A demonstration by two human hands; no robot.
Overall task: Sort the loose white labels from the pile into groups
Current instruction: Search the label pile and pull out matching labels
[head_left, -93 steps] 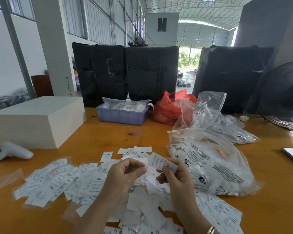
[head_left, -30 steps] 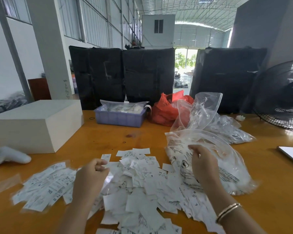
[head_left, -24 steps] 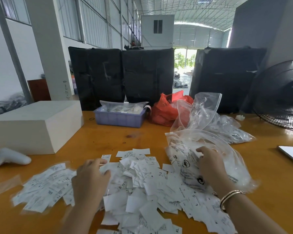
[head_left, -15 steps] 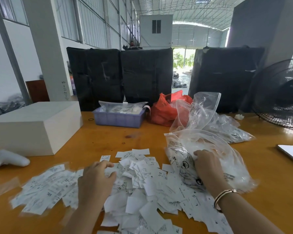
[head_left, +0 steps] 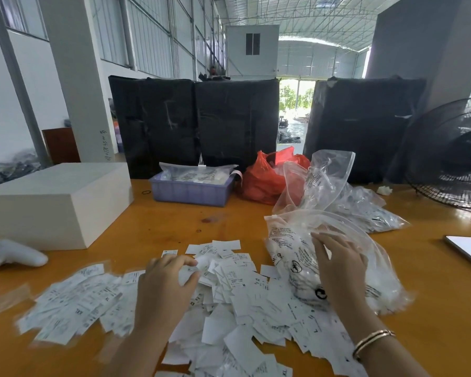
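Step in hand, by my reading: picking next label for sorting. Your left hand sits over loose label pile on wooden table, fingers curled down; whether they pinch label, cannot tell. Your right hand lies flat, fingers straight, on clear plastic bag beside pile. Sorted group lies left. Next: read size mark, drop label onto matching group.

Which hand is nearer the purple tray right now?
Left. The left hand rests on the label pile, below the purple tray; the right hand lies farther right on the clear bag.
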